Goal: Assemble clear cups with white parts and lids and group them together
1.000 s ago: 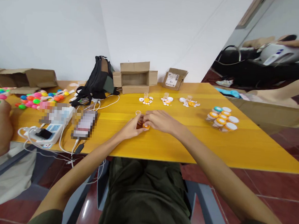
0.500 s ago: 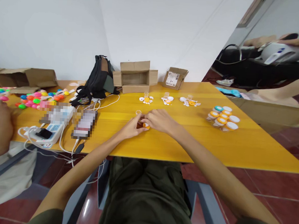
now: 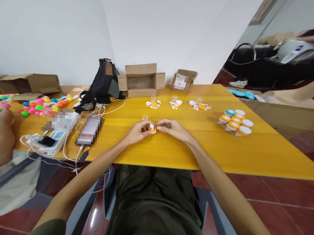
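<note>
My left hand [image 3: 139, 132] is at the middle of the table, its thumb and fingers closed round a small orange lid [image 3: 153, 131]. White pieces [image 3: 151, 126] stand up on the lid; their exact shape is too small to make out. Just to the right, my right hand [image 3: 174, 130] has its thumb and forefinger slightly apart, tips close beside the lid; whether they touch it I cannot tell. A clear ring-like rim [image 3: 145, 117] shows behind my left fingers. Farther back lie three groups of small parts, with orange discs [image 3: 154, 104], white discs [image 3: 179, 102] and clear cups [image 3: 174, 98].
Capped clear jars [image 3: 237, 120] stand together at the right. Cardboard boxes [image 3: 141, 92] and a backpack [image 3: 101, 86] line the wall. At left are a phone [image 3: 89, 130], a power strip [image 3: 53, 139], cables, colourful balls [image 3: 36, 105] and another person's hand [image 3: 1, 119].
My right hand has drawn back to the right from over the lid, and its fingers have parted. The lid, with white pieces on top, now shows more fully in my left hand.
</note>
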`<state>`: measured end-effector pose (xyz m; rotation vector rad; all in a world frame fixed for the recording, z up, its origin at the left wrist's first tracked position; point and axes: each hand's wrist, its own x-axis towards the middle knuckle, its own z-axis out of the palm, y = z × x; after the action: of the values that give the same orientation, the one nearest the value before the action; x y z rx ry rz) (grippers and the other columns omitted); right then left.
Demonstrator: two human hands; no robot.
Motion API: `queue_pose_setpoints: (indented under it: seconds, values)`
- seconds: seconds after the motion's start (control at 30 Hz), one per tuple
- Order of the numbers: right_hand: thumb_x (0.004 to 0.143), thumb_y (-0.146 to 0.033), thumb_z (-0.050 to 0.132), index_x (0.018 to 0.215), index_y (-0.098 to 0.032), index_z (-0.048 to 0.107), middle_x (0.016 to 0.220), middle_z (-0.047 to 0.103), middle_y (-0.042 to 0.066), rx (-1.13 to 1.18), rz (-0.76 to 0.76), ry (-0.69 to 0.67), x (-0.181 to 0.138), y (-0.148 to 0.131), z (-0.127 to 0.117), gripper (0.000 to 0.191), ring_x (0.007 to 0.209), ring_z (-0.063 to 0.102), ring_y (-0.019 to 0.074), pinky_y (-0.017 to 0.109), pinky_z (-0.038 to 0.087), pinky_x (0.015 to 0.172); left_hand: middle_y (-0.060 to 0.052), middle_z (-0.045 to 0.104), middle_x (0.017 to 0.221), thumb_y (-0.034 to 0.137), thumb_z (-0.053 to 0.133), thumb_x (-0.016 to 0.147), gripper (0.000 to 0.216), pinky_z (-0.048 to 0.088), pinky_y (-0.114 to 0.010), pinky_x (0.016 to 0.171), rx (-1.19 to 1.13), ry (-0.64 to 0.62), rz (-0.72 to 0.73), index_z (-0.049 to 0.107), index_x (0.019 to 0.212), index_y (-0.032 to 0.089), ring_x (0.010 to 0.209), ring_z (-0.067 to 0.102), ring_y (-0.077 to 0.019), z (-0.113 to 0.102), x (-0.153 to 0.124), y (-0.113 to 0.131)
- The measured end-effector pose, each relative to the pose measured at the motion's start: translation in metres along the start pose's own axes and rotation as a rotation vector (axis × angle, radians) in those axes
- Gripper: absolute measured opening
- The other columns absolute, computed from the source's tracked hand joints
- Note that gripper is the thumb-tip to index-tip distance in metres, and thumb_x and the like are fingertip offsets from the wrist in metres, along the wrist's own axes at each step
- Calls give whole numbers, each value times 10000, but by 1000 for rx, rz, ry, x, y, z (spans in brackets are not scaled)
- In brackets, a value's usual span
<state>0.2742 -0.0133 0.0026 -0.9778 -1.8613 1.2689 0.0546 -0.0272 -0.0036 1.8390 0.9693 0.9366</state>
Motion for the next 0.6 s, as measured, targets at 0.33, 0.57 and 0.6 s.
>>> queue_pose_setpoints:
  seconds: [0.33, 0.57, 0.6]
  values:
    - [628, -348, 823, 930, -197, 677, 923, 763, 38, 108, 7, 88, 6, 1, 26, 368, 868, 700, 201, 373, 552, 854, -63, 734, 1004, 518, 872, 663, 478, 564, -347, 909, -208, 56, -64, 641, 911, 182, 947, 708, -195, -5, 0, 1]
    - [660, -397, 843, 950, -200, 694, 948, 771, 46, 155, -27, 91, 4, 3, 25, 381, 894, 721, 209, 398, 572, 892, -69, 745, 968, 633, 751, 767, 481, 563, -343, 898, -147, 89, -12, 681, 899, 176, 955, 708, -211, -7, 1, 3]
    - [663, -403, 846, 955, -200, 698, 956, 773, 48, 157, -29, 88, 4, 4, 24, 385, 899, 723, 210, 400, 574, 897, -68, 747, 955, 646, 733, 779, 486, 565, -339, 884, -139, 97, -3, 691, 894, 176, 936, 708, -209, -7, 1, 2]
